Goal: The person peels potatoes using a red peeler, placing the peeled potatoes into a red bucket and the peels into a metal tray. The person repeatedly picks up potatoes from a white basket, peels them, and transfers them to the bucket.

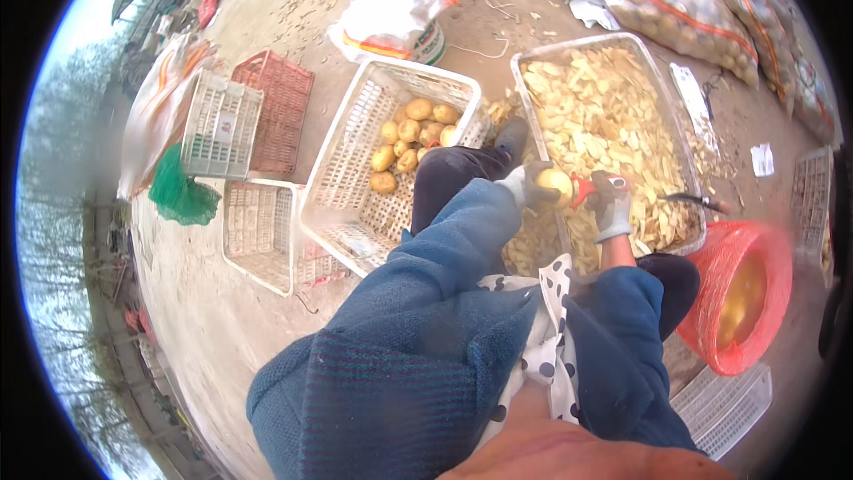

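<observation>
My left hand (526, 187), in a grey and white glove, grips a pale yellow potato (554, 187) that looks largely peeled. Against the potato's right side is a red-handled peeler (582, 190), held in my gloved right hand (611, 206). Both hands are over the near left part of a crate (582, 42) heaped with potato peels (604, 120). Left of my knee stands a white slatted crate (342, 138) with several unpeeled potatoes (409, 131) at its far end. The peeler's blade is too small to make out.
A red plastic-lined tub (771, 258) with yellowish contents stands right of my knee. A dark knife-like tool (697, 202) lies across the peel crate's right rim. Stacked crates (275, 107) and green netting (182, 188) are at left. Filled sacks (680, 22) line the far right.
</observation>
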`<action>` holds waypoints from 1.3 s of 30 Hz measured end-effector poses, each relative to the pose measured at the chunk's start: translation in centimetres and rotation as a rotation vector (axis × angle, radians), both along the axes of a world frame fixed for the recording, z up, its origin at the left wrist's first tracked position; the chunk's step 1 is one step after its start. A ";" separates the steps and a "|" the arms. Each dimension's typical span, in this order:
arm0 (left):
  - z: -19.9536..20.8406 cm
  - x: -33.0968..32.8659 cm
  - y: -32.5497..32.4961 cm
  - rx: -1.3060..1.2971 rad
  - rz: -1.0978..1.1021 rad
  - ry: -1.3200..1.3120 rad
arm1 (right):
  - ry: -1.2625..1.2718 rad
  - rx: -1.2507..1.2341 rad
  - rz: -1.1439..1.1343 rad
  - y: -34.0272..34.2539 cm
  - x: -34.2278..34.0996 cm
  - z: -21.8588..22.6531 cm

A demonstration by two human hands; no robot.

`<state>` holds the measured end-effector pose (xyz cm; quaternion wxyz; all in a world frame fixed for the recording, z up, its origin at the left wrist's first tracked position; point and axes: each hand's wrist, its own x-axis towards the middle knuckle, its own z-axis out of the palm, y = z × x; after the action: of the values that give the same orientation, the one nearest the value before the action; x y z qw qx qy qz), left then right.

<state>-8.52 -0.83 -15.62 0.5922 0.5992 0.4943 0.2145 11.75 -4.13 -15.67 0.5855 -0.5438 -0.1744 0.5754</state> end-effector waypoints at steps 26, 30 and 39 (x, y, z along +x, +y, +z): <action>3.4 1.8 -0.6 0.437 -0.097 0.346 | -0.082 -0.079 -0.096 2.1 2.6 1.0; 7.0 2.0 -0.5 0.200 -0.219 0.297 | 0.354 0.010 0.110 2.3 0.1 3.5; 3.4 0.6 -0.2 0.145 -0.059 0.291 | 0.152 -0.168 0.002 1.7 2.0 1.9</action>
<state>-7.95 -1.05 -12.21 0.4755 0.6796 0.5400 0.1431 13.75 -2.39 -13.76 0.5487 -0.5455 -0.0813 0.6282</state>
